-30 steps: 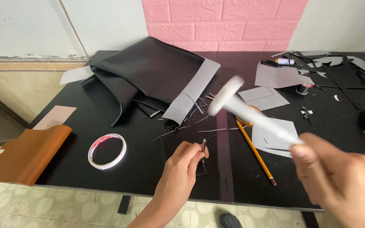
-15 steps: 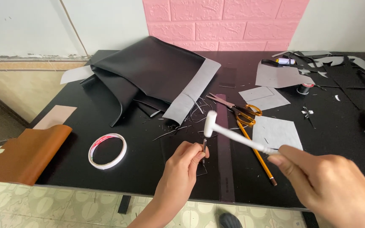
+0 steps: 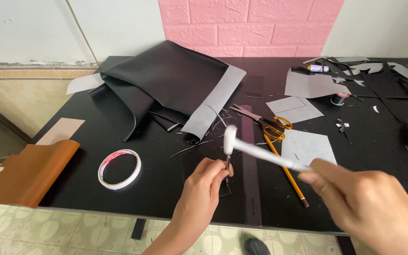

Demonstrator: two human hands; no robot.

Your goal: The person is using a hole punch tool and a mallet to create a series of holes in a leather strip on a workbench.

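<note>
Lowered, right hand (image 3: 374, 208) grips white mallet (image 3: 231, 140) onto left hand's (image 3: 204, 189) pinched punch (image 3: 228, 163).
</note>
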